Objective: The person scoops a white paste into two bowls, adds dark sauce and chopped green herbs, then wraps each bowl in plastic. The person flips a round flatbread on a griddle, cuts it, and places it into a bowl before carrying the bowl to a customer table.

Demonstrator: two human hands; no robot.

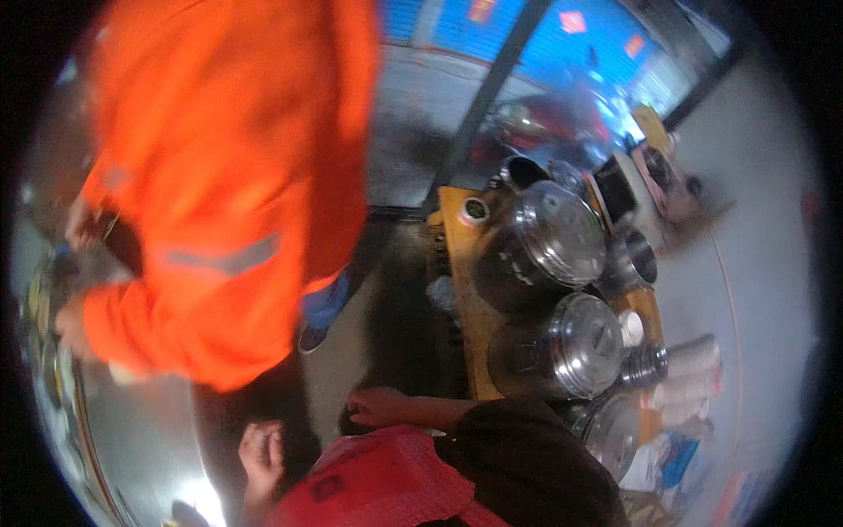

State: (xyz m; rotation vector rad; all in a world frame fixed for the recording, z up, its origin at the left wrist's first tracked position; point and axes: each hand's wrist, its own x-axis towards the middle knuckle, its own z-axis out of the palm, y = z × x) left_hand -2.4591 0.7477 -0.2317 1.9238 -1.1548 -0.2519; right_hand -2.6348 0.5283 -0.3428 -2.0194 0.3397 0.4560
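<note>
My left hand [262, 454] is held low beside the metal counter [148, 435], its fingers curled and nothing seen in them. In front of my red apron [388, 471], my right hand [377, 407] is bent into a loose fist; no object shows in it. A dark sleeve [527, 454] covers that arm down to the forearm. On the right, a wooden table [484, 375] carries a large lidded metal pot [540, 244] and a second lidded pot [560, 346]. Another clear-looking lid [612, 435] lies nearer me, partly hidden by the sleeve.
A person in an orange jacket [224, 165] stands close at front left, hands over the counter's far part. The table also holds a small cup with green contents [475, 211], a metal container [629, 263] and stacked cups [688, 359]. A doorway frame [490, 92] stands beyond.
</note>
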